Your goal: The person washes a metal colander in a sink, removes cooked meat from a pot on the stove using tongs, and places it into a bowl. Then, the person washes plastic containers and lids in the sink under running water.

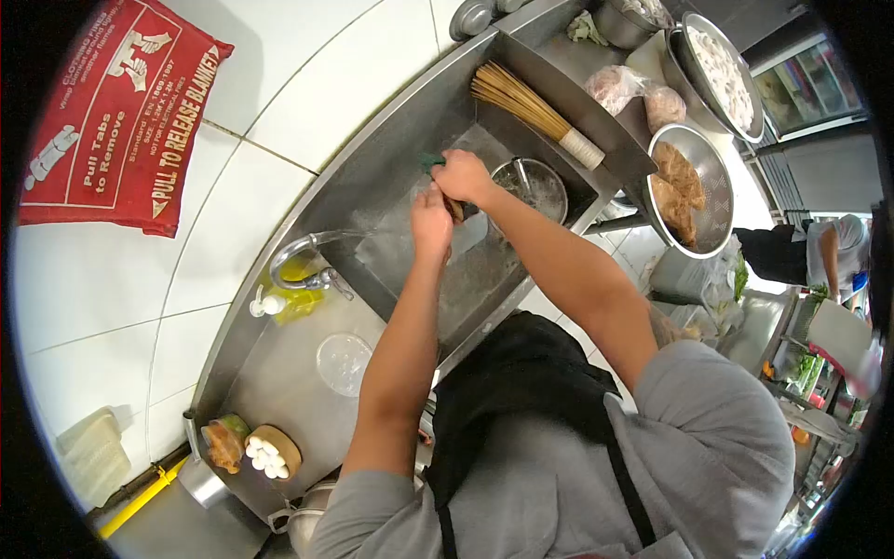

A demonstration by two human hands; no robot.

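My left hand point(431, 224) and my right hand point(463, 177) are close together over the metal sink point(372, 295), fingers closed. A small green piece point(431, 161), like a scouring pad, pokes out from under my right fingers. Between the hands a bit of a brown object point(454, 209) shows; most of it is covered, so I cannot make out its kind. Water runs from the curved tap point(296, 252) toward my left hand. Beside my right wrist a round metal pot point(549, 193) sits in the basin. A bamboo stick brush point(531, 107) leans in the sink's corner.
A soap bottle point(296, 303) and a clear plastic lid point(343, 364) are on the drainboard, near a bowl of eggs point(273, 454). To the right is a colander point(715, 210) with brown food. A person point(819, 252) stands in the background.
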